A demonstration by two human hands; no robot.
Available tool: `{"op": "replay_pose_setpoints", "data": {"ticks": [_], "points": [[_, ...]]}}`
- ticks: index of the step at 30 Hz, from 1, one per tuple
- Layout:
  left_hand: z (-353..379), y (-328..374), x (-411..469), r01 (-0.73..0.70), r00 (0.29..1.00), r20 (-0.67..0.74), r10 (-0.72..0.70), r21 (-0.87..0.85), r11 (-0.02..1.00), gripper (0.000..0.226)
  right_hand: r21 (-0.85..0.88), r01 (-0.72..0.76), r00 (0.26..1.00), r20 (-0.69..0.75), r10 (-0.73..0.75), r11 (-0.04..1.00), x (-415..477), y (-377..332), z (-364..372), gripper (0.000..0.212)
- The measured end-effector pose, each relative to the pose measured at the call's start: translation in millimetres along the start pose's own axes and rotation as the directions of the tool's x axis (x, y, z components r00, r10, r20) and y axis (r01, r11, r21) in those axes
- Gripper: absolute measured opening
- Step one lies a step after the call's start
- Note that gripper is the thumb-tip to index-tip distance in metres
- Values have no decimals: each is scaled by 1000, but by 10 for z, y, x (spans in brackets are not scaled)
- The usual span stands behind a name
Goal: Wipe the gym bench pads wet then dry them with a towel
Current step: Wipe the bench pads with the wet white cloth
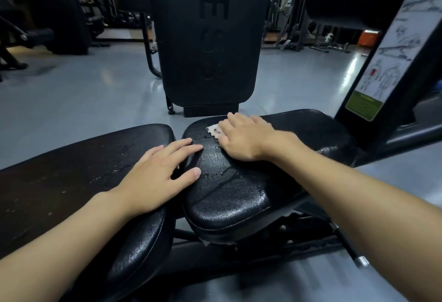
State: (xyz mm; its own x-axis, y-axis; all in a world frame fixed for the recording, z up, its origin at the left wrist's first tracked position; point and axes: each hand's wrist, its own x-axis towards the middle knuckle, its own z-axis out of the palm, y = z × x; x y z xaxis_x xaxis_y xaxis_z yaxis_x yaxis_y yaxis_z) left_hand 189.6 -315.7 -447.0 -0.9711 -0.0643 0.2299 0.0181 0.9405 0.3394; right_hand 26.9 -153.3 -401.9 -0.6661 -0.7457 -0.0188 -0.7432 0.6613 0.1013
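Two black bench pads lie side by side in front of me. The long left pad (71, 165) shows scattered wet specks. The right seat pad (229, 187) glistens with water streaks. My right hand (246, 135) presses flat on a small white cloth (214, 130) at the far part of the seat pad; only the cloth's left edge shows beside my fingers. My left hand (160, 175) rests flat with straight fingers across the gap between the two pads, its fingertips on the seat pad.
An upright black back pad (208, 38) stands just beyond the bench. A black frame post with an exercise chart (387, 57) rises at right. Grey glossy floor (71, 100) surrounds the bench, and other gym machines stand in the dark background.
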Motion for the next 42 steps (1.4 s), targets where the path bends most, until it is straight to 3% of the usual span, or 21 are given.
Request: {"op": "replay_pose_setpoints", "data": {"ticks": [6, 11, 16, 25, 30, 38, 42], "points": [[8, 18, -23, 2, 1000, -2, -2, -9, 1000, 72, -30, 40, 991, -126, -43, 999, -1139, -232, 104, 69], [-38, 28, 0, -19, 998, 53, 18, 26, 999, 77, -10, 34, 993, -116, -35, 999, -1571, -311, 173, 71], [-52, -151, 3, -27, 998, 66, 21, 101, 995, 89, -8, -17, 989, -146, 16, 1000, -1471, -398, 193, 74], [47, -218, 27, -40, 999, 29, 38, 93, 995, 88, 34, -140, 989, 58, 138, 990, 151, -231, 34, 59], [43, -250, 13, -45, 999, 23, 44, 68, 997, 88, 27, -210, 971, 125, 205, 977, 666, -259, -35, 62], [33, -257, -10, -25, 1000, 19, 24, 56, 998, 91, -12, -62, 998, -30, 62, 998, -42, -444, 19, 52], [24, -235, -30, -22, 999, 25, 20, 57, 998, 89, -38, 15, 994, -109, -19, 999, -789, -583, 124, 61]]}}
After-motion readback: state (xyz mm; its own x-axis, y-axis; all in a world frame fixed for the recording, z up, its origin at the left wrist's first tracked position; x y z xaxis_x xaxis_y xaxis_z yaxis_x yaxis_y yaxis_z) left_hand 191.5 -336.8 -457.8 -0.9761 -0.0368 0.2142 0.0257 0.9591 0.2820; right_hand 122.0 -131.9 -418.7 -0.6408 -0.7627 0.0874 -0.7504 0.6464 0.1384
